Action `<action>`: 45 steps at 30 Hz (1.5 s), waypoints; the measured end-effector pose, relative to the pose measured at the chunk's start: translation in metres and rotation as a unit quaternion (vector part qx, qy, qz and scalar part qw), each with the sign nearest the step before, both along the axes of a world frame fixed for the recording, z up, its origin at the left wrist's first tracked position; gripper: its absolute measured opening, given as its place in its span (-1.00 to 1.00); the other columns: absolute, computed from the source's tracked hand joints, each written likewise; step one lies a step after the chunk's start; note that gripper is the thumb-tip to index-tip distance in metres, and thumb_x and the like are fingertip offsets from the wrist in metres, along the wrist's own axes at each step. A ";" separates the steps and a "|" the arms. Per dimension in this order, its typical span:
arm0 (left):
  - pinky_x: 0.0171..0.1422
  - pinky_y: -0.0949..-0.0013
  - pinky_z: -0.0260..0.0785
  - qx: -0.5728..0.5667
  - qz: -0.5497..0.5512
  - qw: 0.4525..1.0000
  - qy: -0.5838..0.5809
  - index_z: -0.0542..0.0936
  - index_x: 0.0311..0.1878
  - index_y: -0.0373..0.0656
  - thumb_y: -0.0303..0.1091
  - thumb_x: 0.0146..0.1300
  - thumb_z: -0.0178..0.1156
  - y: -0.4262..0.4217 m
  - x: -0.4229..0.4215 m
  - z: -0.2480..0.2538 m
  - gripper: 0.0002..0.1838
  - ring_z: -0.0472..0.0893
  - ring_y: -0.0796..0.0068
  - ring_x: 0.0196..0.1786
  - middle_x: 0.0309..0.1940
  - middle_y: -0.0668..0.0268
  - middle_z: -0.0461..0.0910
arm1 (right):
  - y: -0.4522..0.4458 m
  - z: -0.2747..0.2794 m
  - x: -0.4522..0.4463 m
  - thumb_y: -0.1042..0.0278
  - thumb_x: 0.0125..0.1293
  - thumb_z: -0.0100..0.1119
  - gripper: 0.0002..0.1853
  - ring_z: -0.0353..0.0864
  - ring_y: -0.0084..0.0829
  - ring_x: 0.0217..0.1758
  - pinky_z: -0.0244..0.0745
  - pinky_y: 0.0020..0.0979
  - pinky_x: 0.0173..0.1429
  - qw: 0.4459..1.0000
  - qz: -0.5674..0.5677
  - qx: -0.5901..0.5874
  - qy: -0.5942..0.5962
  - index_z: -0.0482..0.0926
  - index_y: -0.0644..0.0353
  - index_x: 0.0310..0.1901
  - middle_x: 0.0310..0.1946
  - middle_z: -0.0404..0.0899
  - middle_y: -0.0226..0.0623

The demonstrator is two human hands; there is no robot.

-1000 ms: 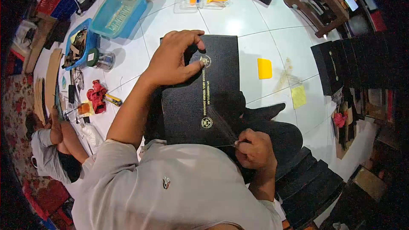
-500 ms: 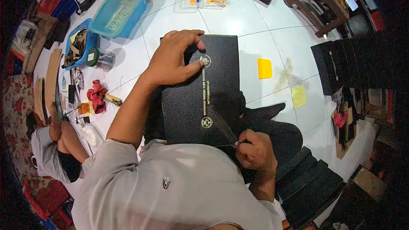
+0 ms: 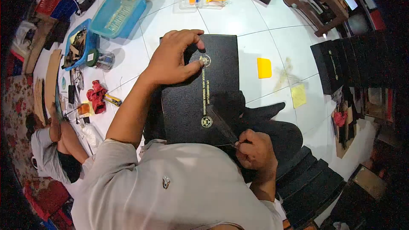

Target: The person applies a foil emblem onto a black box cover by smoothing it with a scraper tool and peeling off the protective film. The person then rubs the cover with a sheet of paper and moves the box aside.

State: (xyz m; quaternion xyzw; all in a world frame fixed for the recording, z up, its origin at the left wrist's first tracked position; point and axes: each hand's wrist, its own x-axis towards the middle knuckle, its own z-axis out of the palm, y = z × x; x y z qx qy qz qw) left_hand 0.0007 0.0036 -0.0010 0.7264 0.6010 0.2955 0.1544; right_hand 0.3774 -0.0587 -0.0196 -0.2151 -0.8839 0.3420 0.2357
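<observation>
A black box or folder (image 3: 183, 110) with gold lettering and two round emblems lies across the lap. My left hand (image 3: 174, 57) rests on its far part, thumb and fingers spread apart, the thumb tip at the far emblem (image 3: 205, 61). My right hand (image 3: 255, 149) is closed at the near right corner, pinching the end of a thin clear strip (image 3: 226, 128). From the fingertips the strip slants up over the black cover, close to the near emblem (image 3: 206, 122).
Blue tubs (image 3: 118, 12), a jar (image 3: 103, 59), a red cloth (image 3: 97, 97) and a cutter (image 3: 113, 99) lie left. A yellow scraper (image 3: 264, 68) lies right. Black boxes (image 3: 311, 183) sit near right. Another person (image 3: 55, 149) sits left.
</observation>
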 end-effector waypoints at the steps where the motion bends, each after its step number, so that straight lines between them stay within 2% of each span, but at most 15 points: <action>1: 0.70 -0.03 0.15 -0.002 -0.001 1.000 -0.005 0.62 0.07 -0.07 -0.21 0.18 0.49 0.000 0.000 0.000 -0.57 0.57 0.02 0.50 0.42 0.11 0.66 | 0.000 0.002 0.000 0.57 -0.03 0.54 -0.67 0.58 -0.23 -0.52 0.46 -0.23 -0.48 1.000 -0.003 -0.002 -0.001 0.47 0.08 -0.54 -0.34 0.57 -0.28; 15: 0.70 -0.06 0.15 0.012 -0.006 1.000 0.000 0.61 0.07 -0.09 -0.18 0.20 0.48 0.000 -0.001 -0.003 -0.57 0.57 0.01 0.49 0.37 0.15 0.68 | -0.001 0.003 0.003 0.57 0.00 0.54 -0.69 0.58 -0.21 -0.51 0.46 -0.22 -0.47 1.000 0.007 -0.020 -0.008 0.49 0.11 -0.53 -0.34 0.57 -0.26; 24: 0.70 -0.05 0.15 -0.002 -0.004 1.000 -0.003 0.62 0.08 -0.07 -0.17 0.21 0.50 0.000 -0.001 -0.002 -0.57 0.57 0.01 0.50 0.43 0.14 0.66 | -0.003 0.002 0.003 0.60 0.02 0.55 -0.66 0.59 -0.23 -0.51 0.45 -0.23 -0.49 1.000 0.000 -0.012 0.001 0.46 0.10 -0.53 -0.33 0.59 -0.26; 33: 0.69 -0.06 0.16 -0.009 -0.005 1.000 -0.021 0.62 0.08 -0.08 -0.21 0.19 0.51 0.000 0.000 0.001 -0.56 0.58 0.02 0.49 0.40 0.15 0.68 | -0.002 0.004 0.003 0.65 -0.06 0.49 -0.71 0.60 -0.24 -0.52 0.46 -0.25 -0.48 0.999 -0.003 -0.031 0.015 0.49 0.14 -0.56 -0.36 0.58 -0.26; 45: 0.70 -0.06 0.15 -0.003 -0.006 1.000 -0.011 0.62 0.08 -0.07 -0.20 0.18 0.50 -0.001 -0.001 -0.002 -0.56 0.57 0.01 0.49 0.43 0.12 0.66 | -0.004 0.001 0.006 0.63 -0.03 0.53 -0.65 0.61 -0.23 -0.52 0.47 -0.25 -0.49 0.999 0.004 -0.032 0.007 0.44 0.12 -0.53 -0.34 0.57 -0.25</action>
